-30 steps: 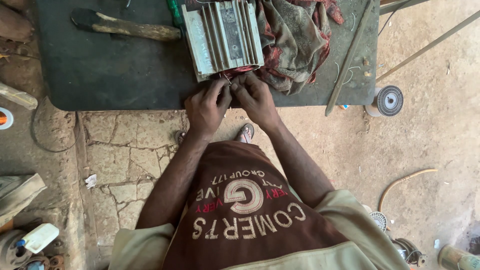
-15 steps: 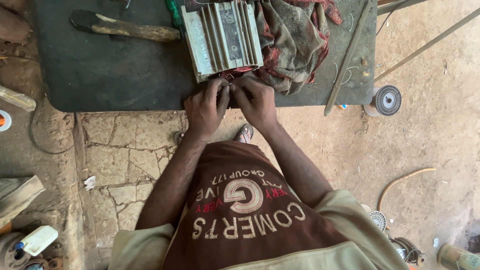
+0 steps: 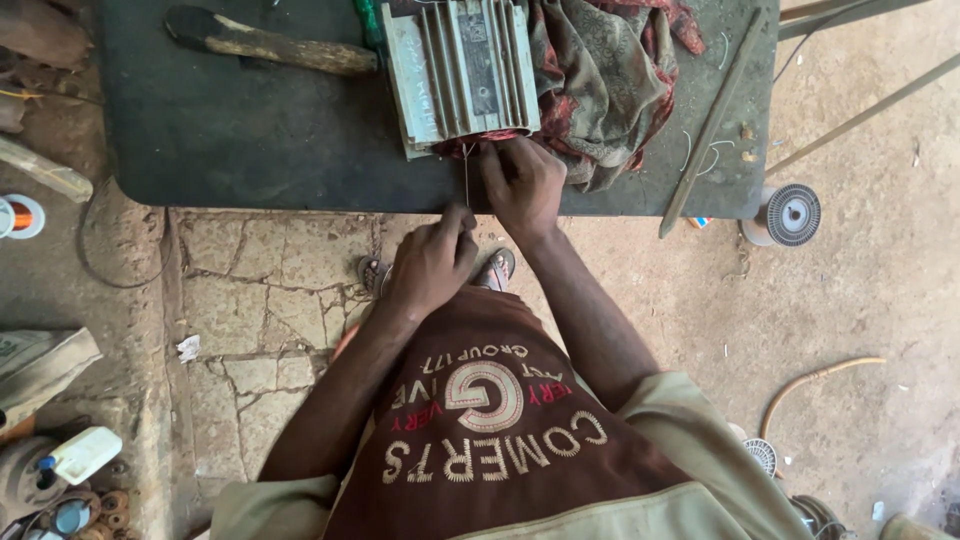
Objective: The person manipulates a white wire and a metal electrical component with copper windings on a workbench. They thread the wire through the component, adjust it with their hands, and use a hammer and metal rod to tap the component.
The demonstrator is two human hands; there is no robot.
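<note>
A finned grey metal motor housing (image 3: 462,72) lies on the dark workbench (image 3: 230,140), with reddish copper windings at its near end. My right hand (image 3: 522,182) rests against that near end, fingers pressed on the windings. My left hand (image 3: 432,262) has drawn back off the bench edge and pinches a thin wire (image 3: 466,180) that runs taut up to the housing. A patterned cloth (image 3: 610,80) lies bunched to the right of the housing.
A wooden-handled tool (image 3: 270,45) lies at the bench's back left. A long metal rod (image 3: 712,125) lies across the right end. A wire spool (image 3: 792,214) stands on the floor at right, an orange spool (image 3: 20,215) at left, and a white bottle (image 3: 82,454) at lower left.
Both hands were together at the housing's near end. My left hand has since pulled back toward me, drawing a thin wire out; my right hand stayed at the windings.
</note>
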